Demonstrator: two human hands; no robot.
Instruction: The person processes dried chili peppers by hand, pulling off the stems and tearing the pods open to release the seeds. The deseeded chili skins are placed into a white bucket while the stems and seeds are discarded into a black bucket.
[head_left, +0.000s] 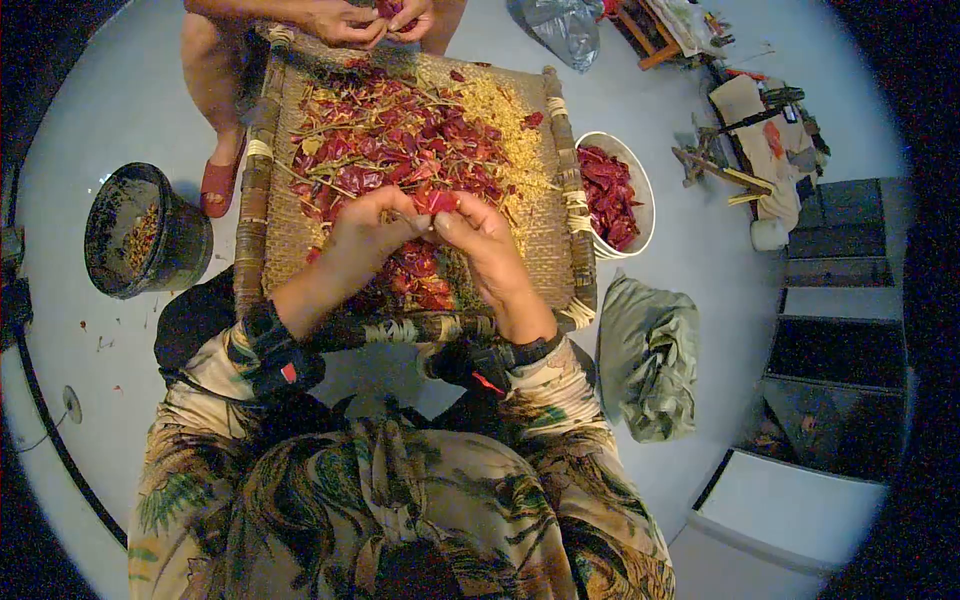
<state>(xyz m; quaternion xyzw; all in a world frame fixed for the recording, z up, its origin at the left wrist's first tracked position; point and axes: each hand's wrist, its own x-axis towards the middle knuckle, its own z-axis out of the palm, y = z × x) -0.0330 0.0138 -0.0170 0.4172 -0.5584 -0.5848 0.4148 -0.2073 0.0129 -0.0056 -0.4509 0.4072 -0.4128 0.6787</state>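
Between my two hands, over the near half of a woven tray (550,270), is a red dried chili pepper (438,203). My left hand (372,228) pinches it from the left, thumb and forefinger closed. From the other side my right hand (484,238) grips it, thumb against fingers; the fingertips partly hide the pepper. Below and beyond lie many dried red chili peppers (400,145) mixed with stems. Yellow seeds (510,125) are spread along the tray's right side.
Across the tray, another person's hands (365,22) hold something dark red. A white bucket (648,190) of red chilies stands right, above a green sack (650,370). At left is a black bucket (190,240) with scraps inside. Wooden poles frame the tray.
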